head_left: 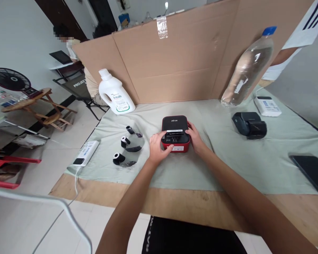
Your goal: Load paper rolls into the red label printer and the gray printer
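A small black and red thermal printer [175, 124] sits on the green cloth, a slot running across its top. Its left side is held by my left hand [157, 146], with the thumb at the front and fingers near the slot. My right hand [194, 135] wraps the right side, fingers behind and thumb on the top by the slot. Three dark rolls stand to the left with their strips partly unwound: a near roll [118, 158], a middle roll [124, 141] and a far roll [129, 129].
A cardboard screen [175, 63] stands behind. Before it are a white jug [116, 93] and a tilted clear bottle [250, 70]. On the right lie a black device [249, 125], a white box [267, 106] and a phone [311, 173]. A corded white box [86, 152] lies left.
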Demonstrator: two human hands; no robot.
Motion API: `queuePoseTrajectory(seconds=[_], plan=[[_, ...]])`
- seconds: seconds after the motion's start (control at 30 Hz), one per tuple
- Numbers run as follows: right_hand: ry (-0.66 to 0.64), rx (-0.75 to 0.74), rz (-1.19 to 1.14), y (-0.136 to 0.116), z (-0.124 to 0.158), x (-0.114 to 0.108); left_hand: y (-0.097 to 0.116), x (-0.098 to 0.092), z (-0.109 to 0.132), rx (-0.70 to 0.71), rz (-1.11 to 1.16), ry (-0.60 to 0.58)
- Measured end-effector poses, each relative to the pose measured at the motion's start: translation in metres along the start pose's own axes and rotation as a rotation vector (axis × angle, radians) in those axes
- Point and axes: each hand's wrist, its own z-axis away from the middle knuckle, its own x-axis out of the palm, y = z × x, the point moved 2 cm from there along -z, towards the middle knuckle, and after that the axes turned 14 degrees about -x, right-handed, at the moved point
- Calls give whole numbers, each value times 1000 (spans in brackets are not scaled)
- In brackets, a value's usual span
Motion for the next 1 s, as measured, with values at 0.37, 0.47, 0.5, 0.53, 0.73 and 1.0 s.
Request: queuePoseTrajectory(seconds=[0.37, 0.47, 0.5, 0.53, 0.73, 1.0], plan=[[80, -175, 60, 7, 22, 3, 2, -17, 4, -8, -7, 73], [92, -194, 91, 11, 23, 1, -14, -61, -21, -196, -84, 288], [95, -199, 99, 10, 23, 1, -23, -79, -33, -279, -140, 331], [96, -206, 107, 9, 23, 1, -33, -97, -48, -355, -210, 319], [108, -208, 129, -1, 22, 2, -95, -128, -115, -607, -425, -324], [108, -172, 82, 7, 20, -3, -107, -170, -95, -703, -598, -120]])
